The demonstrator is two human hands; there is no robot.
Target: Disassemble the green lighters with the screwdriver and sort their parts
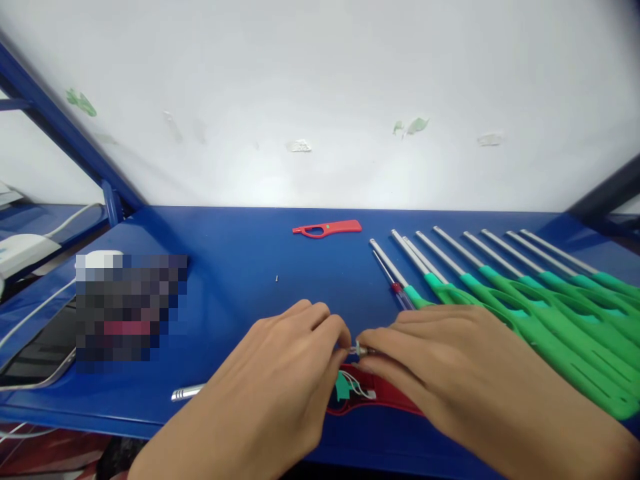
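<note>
- Thumb and fingers of the left hand (293,357) pinch the thin, clear end of a small part (358,349); those of the right hand (445,367) pinch its thicker end. The hands face each other, nearly meeting.
- Part and hands: its long axis runs left to right, straight from one hand to the other, so neither is clearly nearer.
- Red casing (395,393) lies just below the pinched part, on the wearer's side, open side up. Its long axis also runs roughly left to right; the left hand hides part of its left end, the right hand its right end. How high the part is above it I cannot tell.
- Green block (343,387) and white wires (356,385) sit inside the casing, nearer the left fingers.
- Metal tube (187,393) juts out left of the left forearm, partly hidden by it.
- Screwdriver (403,300) lies just beyond the right hand, slanting away and leftward.
- Green lighters (560,333) lie in a row beyond and right of the right hand.
- Tiny screw (277,279) lies beyond the left hand.
- Red cover (343,228) lies farthest ahead, well apart from both hands, lengthwise left to right.
</note>
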